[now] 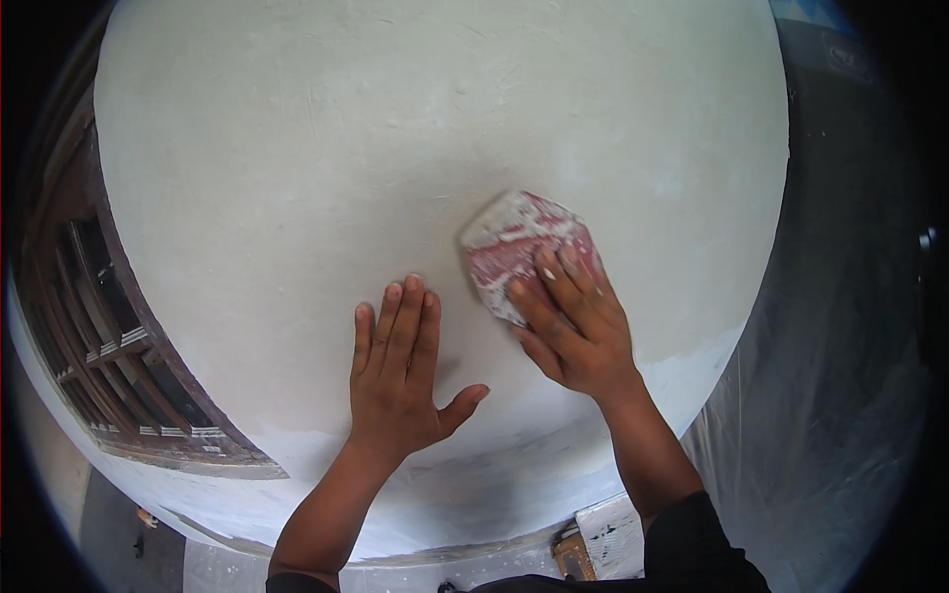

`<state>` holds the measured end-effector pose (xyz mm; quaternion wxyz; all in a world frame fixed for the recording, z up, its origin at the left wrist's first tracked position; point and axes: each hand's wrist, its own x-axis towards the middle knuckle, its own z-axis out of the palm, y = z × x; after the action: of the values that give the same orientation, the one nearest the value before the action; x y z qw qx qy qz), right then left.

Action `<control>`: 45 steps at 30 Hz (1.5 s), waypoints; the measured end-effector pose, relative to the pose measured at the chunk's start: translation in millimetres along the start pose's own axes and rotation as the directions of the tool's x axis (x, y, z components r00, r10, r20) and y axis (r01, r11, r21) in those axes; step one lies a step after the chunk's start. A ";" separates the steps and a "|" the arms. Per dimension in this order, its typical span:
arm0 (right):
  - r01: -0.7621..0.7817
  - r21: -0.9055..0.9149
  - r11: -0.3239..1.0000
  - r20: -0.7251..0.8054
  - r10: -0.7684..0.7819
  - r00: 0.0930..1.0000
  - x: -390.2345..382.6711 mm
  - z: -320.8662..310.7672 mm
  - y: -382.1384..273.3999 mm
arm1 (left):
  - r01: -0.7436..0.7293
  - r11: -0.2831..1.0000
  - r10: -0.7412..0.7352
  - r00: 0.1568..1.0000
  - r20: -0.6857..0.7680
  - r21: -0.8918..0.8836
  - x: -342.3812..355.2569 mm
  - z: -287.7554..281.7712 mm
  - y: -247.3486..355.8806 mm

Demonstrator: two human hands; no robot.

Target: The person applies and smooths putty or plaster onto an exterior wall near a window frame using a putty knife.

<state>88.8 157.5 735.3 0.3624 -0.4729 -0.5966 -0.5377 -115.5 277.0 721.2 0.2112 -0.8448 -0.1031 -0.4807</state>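
Observation:
A white plastered wall (395,148) fills most of the head view. My left hand (400,371) lies flat on the wall, fingers together and thumb spread to the right, holding nothing. My right hand (573,321) presses a folded sheet of reddish sandpaper (514,242), dusted white, against the wall just right of the left hand. Its fingers lie spread over the lower part of the sheet. The two hands are a few centimetres apart.
A dark wooden window frame (109,336) with slats stands at the left edge of the wall. A translucent plastic sheet (830,395) hangs at the right. Below, near my right arm, a dusty board and a small brown tool (573,553) lie on the floor.

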 end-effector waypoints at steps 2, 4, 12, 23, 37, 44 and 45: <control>0.060 -0.019 0.998 0.046 -0.059 0.997 15.3 2.4 -1.3 | -0.004 1.000 0.003 1.000 -0.019 -0.016 2.6 1.5 3.1; 0.041 -0.021 0.999 0.067 -0.040 0.997 7.5 3.6 2.4 | -0.001 1.000 0.001 1.000 -0.018 -0.015 0.5 -0.2 2.5; 0.070 -0.034 0.997 0.019 -0.070 0.997 4.2 -9.3 -12.3 | 0.009 1.000 -0.009 1.000 -0.027 0.021 -3.5 -2.5 -2.2; 0.038 0.020 0.999 0.049 -0.039 0.998 -14.8 -15.6 5.8 | 0.032 0.999 -0.030 0.998 -0.048 0.031 -7.5 -3.8 -6.0; 0.030 -0.027 0.999 0.051 -0.028 0.998 -9.1 -10.6 12.6 | 0.028 1.000 -0.028 0.998 -0.052 0.007 -2.6 -2.8 1.5; -0.019 -0.012 1.000 0.039 0.020 0.999 -34.8 -9.3 15.5 | 0.044 0.999 -0.043 0.998 -0.049 0.007 -8.3 0.0 0.0; -0.005 0.023 1.000 0.029 0.004 1.000 -27.4 -7.7 12.0 | 0.045 0.999 -0.045 0.998 -0.047 0.007 -6.8 1.0 1.2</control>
<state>107.6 144.8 714.3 0.3605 -0.4776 -0.6069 -0.5231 -117.8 276.5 714.6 0.2062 -0.8300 -0.1193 -0.5044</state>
